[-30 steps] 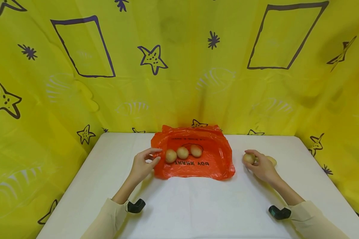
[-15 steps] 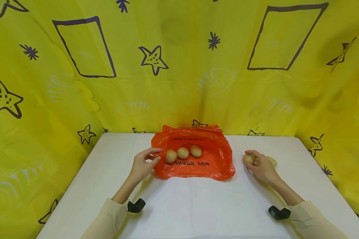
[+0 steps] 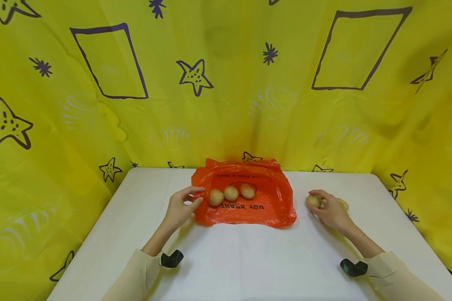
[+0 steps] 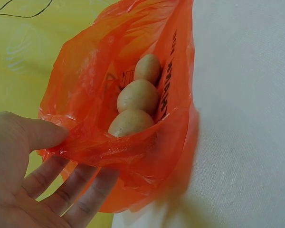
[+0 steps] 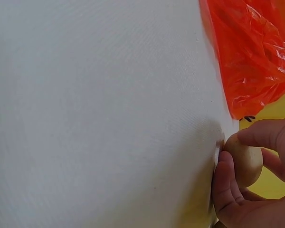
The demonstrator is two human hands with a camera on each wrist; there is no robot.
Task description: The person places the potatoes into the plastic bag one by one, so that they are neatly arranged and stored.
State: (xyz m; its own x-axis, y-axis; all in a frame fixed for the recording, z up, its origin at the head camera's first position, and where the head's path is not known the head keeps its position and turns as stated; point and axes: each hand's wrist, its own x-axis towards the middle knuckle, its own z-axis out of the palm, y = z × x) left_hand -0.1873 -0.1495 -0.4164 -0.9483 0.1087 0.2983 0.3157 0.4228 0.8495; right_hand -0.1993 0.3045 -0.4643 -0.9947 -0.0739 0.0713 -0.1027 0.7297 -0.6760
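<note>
An orange-red plastic bag [image 3: 248, 215] printed "THANK YOU" lies spread open on the table, with three round pale potatoes [image 3: 231, 193] in a row inside it. At its left edge my left hand [image 3: 178, 209] holds the rim, thumb on the inner side and fingers behind the film, as the left wrist view shows. To the right of the bag, my right hand [image 3: 332, 213] grips another potato [image 5: 247, 161] between thumb and fingers, low at the table. One more pale potato [image 3: 342, 203] shows behind that hand, partly hidden by it.
The white-covered table [image 3: 241, 259] stretches around the bag and ends at a yellow patterned curtain [image 3: 226, 117] at the back and both sides. Each sleeve cuff carries a black wrist camera [image 3: 171, 259].
The whole head view has shifted very slightly. Both hands, the bag and the potatoes keep their places.
</note>
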